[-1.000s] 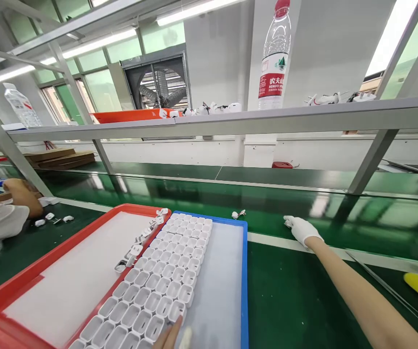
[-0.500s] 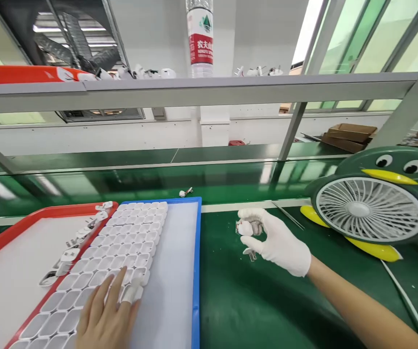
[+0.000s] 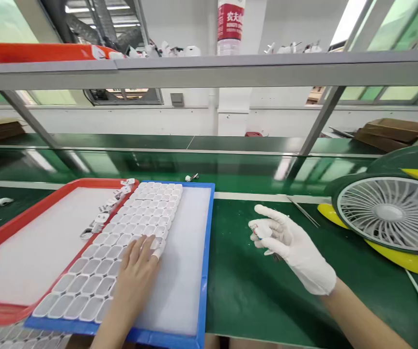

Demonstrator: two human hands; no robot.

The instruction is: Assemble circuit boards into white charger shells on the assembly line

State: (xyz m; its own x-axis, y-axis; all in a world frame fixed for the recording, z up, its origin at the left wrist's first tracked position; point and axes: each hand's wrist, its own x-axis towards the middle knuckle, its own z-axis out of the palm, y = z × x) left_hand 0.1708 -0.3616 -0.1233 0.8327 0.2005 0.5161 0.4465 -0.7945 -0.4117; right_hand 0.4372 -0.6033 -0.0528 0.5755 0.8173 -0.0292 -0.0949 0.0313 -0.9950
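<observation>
My left hand, bare except for a white cover on one digit, reaches over a grid of small white plastic cups in the blue-rimmed tray. Its fingers bend together over the cups near the grid's right edge. What lies under the fingertips is hidden. To the right, above the green table, my right hand wears a white glove. It holds a small white plastic part, with bits of metal showing, in its curled lower fingers. The index finger and thumb stand apart.
A red tray overlaps the blue one at left, with white parts along its rim. Tweezers and a green fan are at right. A small part lies behind the blue tray. A shelf crosses above.
The view has shifted left and down. My left hand's fingers have drawn closer together over the cups. My right hand has turned, lifting its index finger and thumb away from the white part.
</observation>
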